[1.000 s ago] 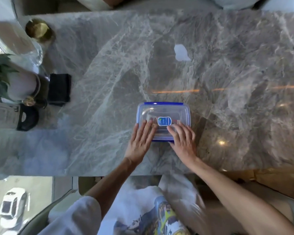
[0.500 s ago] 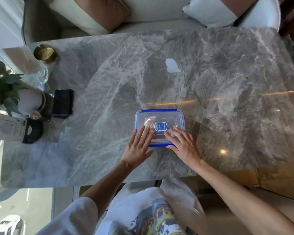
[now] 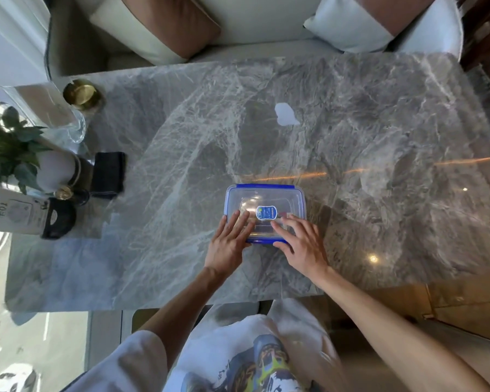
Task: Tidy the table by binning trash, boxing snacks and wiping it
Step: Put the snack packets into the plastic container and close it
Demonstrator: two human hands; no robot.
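Observation:
A clear plastic box with a blue-rimmed lid (image 3: 269, 199) sits closed on the grey marble table (image 3: 379, 165), near its front edge. A blue and white sticker marks the lid's middle. My left hand (image 3: 229, 241) lies flat with its fingers on the lid's near left corner. My right hand (image 3: 301, 241) rests with spread fingers on the lid's near right part, thumb at the front rim. Neither hand is closed around the box. What is inside the box is hard to make out.
A folded black cloth (image 3: 108, 173) lies at the left. Beside it stand a potted plant (image 3: 17, 154), a glass vessel (image 3: 68, 123), a gold dish (image 3: 81, 94) and a white box with a black holder (image 3: 26, 219). A sofa with cushions (image 3: 266, 21) is behind the table.
The view has tilted up and back, so the sofa now shows. My hands have slid slightly toward me on the lid; the box has not moved on the table.

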